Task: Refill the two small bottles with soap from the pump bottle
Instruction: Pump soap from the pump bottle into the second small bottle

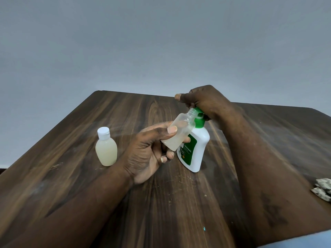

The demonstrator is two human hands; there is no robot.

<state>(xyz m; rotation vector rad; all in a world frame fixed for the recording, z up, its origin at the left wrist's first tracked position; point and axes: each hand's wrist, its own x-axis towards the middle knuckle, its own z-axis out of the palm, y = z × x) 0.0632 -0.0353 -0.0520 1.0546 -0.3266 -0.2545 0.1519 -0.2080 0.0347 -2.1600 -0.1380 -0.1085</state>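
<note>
My left hand (148, 153) holds an uncapped small clear bottle (180, 130), tilted so its open mouth sits right at the green pump nozzle. A little pale soap lies in its lower end. The white pump bottle (196, 151) with a green label stands on the wooden table (125, 111). My right hand (204, 102) rests on top of its green pump head, covering most of it. A second small bottle (106, 149), capped in white and nearly full of pale soap, stands upright to the left, apart from both hands.
A crumpled grey piece of paper or cloth (323, 188) lies at the table's right edge. Small crumbs and scratches mark the wood near me. A plain grey wall stands behind the far table edge.
</note>
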